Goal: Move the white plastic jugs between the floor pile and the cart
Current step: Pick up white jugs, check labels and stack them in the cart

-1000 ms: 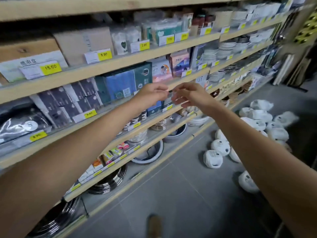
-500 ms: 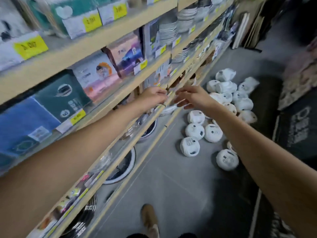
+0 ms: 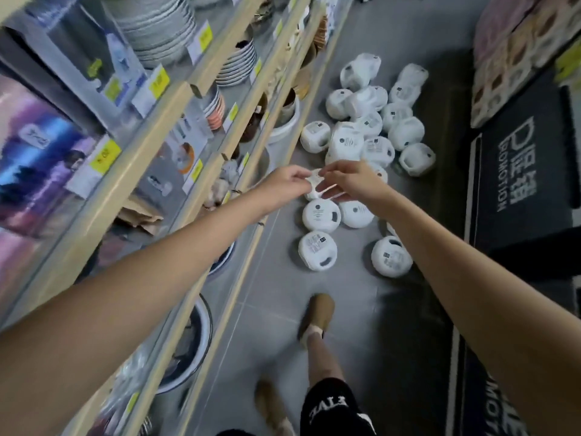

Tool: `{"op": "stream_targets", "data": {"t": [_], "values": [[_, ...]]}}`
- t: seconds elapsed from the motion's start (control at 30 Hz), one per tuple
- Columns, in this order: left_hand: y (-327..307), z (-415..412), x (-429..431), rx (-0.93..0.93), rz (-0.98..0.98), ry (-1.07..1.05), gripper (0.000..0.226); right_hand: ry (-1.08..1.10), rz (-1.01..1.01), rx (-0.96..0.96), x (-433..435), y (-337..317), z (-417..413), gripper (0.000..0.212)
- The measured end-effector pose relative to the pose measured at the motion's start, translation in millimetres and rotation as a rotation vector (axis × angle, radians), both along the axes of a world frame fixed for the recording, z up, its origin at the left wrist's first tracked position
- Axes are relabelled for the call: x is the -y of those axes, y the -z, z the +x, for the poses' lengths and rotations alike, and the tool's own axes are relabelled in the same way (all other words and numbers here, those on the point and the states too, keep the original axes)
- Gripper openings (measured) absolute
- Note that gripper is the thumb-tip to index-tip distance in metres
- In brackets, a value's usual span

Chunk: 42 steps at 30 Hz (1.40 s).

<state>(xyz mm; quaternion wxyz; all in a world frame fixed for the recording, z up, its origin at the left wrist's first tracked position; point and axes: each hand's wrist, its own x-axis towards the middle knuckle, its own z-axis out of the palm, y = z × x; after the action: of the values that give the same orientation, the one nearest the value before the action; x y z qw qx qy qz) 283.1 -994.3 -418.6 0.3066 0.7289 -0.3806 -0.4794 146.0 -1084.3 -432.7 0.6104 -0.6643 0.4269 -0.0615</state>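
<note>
White jugs [image 3: 320, 215] lie in a loose pile on the grey floor [image 3: 276, 297], just to the right of the shelves [image 3: 176, 99]. Most of them show a round face with a small label, turned up at the camera. A few at the far end of the shelves lie tipped on their sides. I cannot tell which way their long sides run.

The shelves hold stacks of plates [image 3: 157, 26] up high, boxes [image 3: 37, 158] at the near end, and big bowls [image 3: 201, 335] on the lowest board.

Both arms reach out next to the shelves. The left hand [image 3: 287, 180] has its fingers bent, with the tips close together. The right hand [image 3: 352, 179] has bent fingers too, and its tips almost meet the left one's. One jug shows between them, but I cannot tell if either hand has hold of it.

A dark mat [image 3: 518, 184] lies farther from the shelves than the jugs.
</note>
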Motion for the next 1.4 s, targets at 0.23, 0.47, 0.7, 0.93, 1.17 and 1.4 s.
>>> {"op": "stream_targets", "data": {"t": [0.23,0.47,0.7,0.93,1.17,1.4], "values": [[76,-3,120,-0.061,0.183,0.010,0.046,0.074,0.071,-0.151,116,81,-4,0.021],[201,-2,183,-0.113,0.334,-0.024,0.050,0.212,0.196,-0.251,174,203,-14,0.018],[362,-9,206,-0.108,0.459,-0.028,0.051,0.284,0.355,-0.335,179,367,-23,0.015],[545,-9,191,-0.146,0.493,-0.089,0.057,0.443,0.503,-0.421,156,550,-25,0.035],[710,9,177,-0.115,0.575,-0.133,0.091,0.444,0.501,-0.485,137,692,-29,0.066],[796,32,179,-0.291,0.543,-0.144,0.099,0.414,0.580,-0.405,131,764,-43,0.096]]}}
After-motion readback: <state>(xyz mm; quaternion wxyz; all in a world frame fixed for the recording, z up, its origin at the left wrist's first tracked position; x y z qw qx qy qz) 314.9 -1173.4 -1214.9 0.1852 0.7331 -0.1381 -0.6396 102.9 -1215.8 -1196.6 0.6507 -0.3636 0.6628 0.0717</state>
